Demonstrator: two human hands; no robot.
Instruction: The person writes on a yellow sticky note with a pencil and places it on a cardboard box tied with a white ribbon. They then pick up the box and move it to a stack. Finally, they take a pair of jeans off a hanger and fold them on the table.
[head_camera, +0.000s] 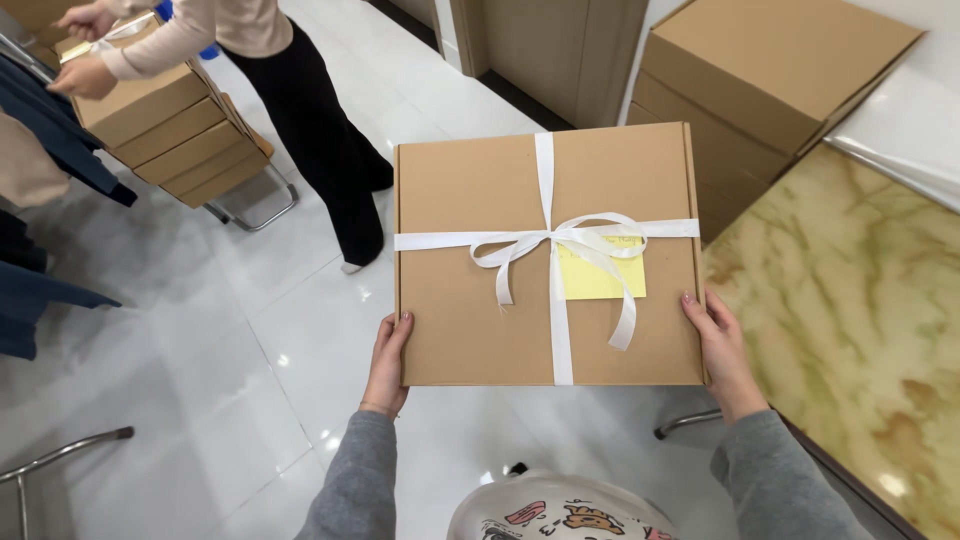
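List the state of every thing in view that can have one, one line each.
Cardboard box: shut, held level by both side edges.
White ribbon: tied crosswise in a bow.
Yellow note: tucked under the ribbon.
Left hand: gripping the left edge.
Right hand: gripping the right edge.
Stacked boxes: shut, piled up, another person's hands on top.
Boxes by the wall: shut, stacked.

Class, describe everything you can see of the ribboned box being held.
The cardboard box is flat, square-ish, plain brown and closed, held level over the white floor. A white ribbon crosses it both ways, tied in a bow near the middle, tails hanging loose. A yellow note sits tucked under the bow. The left hand and right hand hold its near corners.
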